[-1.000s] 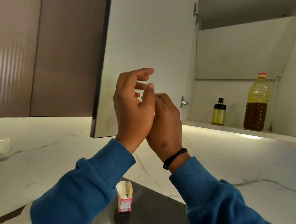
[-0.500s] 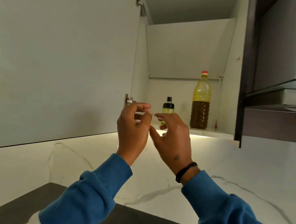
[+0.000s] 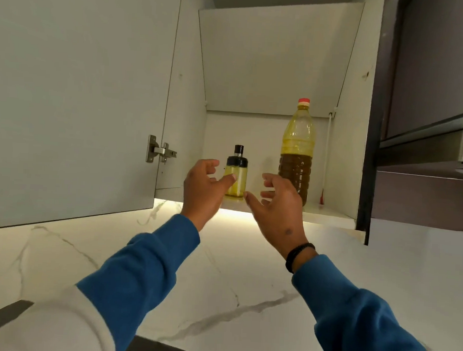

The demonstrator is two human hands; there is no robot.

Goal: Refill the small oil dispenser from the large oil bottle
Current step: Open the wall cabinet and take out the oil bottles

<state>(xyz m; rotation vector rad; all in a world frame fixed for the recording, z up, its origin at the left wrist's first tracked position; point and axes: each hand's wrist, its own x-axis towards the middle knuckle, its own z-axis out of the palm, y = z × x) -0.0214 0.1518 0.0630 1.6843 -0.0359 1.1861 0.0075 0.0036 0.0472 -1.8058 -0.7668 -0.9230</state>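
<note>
Both hands, the left hand [image 3: 201, 189] and right hand [image 3: 276, 205], are spread and hold nothing. The small oil dispenser [image 3: 235, 175] looks light, smooth and possibly fragile: grasp its body. The large oil bottle [image 3: 297, 152] looks heavy: grip mid-body.

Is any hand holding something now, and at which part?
Nothing is held. The left hand and right hand are open in front of the small dispenser and big bottle.

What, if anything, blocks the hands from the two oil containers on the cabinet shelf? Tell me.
Nothing visible does. The cabinet door is swung open to the left, and the small oil dispenser and large oil bottle stand apart on the shelf. The left hand and right hand reach them unobstructed.
</note>
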